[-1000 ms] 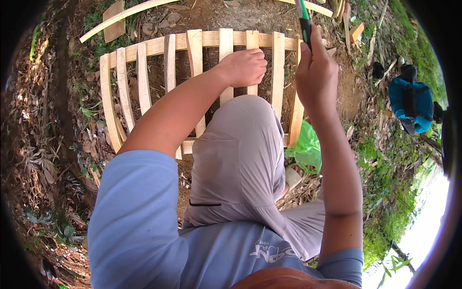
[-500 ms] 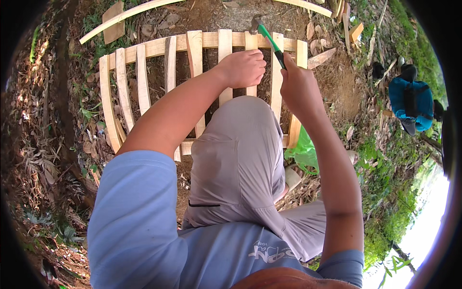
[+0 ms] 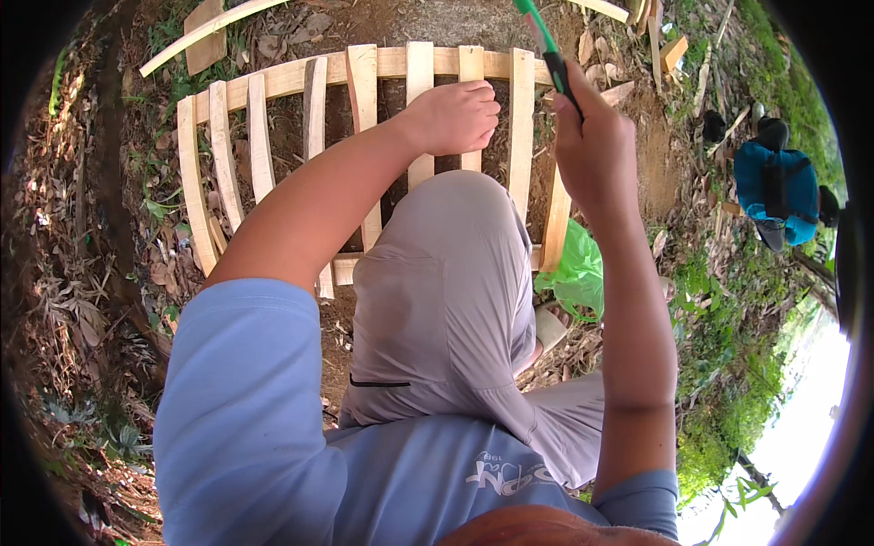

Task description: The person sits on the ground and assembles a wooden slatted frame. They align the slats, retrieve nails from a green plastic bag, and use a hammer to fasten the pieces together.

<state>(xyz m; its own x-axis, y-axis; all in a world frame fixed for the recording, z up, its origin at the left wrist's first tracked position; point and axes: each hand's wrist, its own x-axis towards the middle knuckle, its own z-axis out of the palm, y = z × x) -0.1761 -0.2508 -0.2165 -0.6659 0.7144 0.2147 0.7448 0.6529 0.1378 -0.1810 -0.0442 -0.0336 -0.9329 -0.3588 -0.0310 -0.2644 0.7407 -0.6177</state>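
A frame of pale wooden slats [image 3: 362, 91] laid across two rails lies on the ground before me. My left hand [image 3: 455, 116] is closed and curled over one wooden slat [image 3: 471, 64] near the far rail [image 3: 391, 63]; its fingertips' undersides are hidden. My right hand [image 3: 596, 132] grips the black end of a hammer [image 3: 544, 45] with a green handle. It is raised to the right of the frame, and the hammer's head lies beyond the top edge of the picture. My bent knee [image 3: 455, 218] covers part of the near side of the slats.
A green plastic bag [image 3: 579, 268] lies right of my knee. Loose wooden strips [image 3: 205, 35] and a small block [image 3: 674, 53] are on the leaf-strewn soil beyond the frame. A teal-and-black bag-like item [image 3: 778, 191] sits farther right, near green plants.
My right hand has lifted the hammer up and to the right, away from the slat it was over; its head has left the view. My left hand stays at the same slat.
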